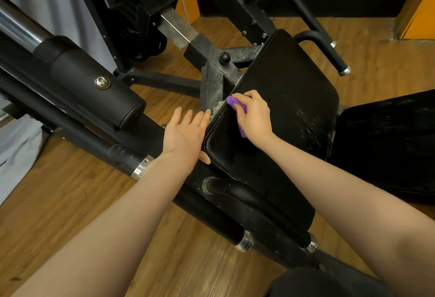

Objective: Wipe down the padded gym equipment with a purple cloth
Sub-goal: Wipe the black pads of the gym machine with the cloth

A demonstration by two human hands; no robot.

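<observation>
Hands: right (pixel 254 117) gripping bunched purple cloth (pixel 235 103) on grained black pad (pixel 282 89).

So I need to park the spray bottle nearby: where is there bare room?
Bare wood floor lies left of the left hand, below the black frame tube. The far half of the seat pad is bare too. It is crowded around the purple cloth and right hand.
</observation>
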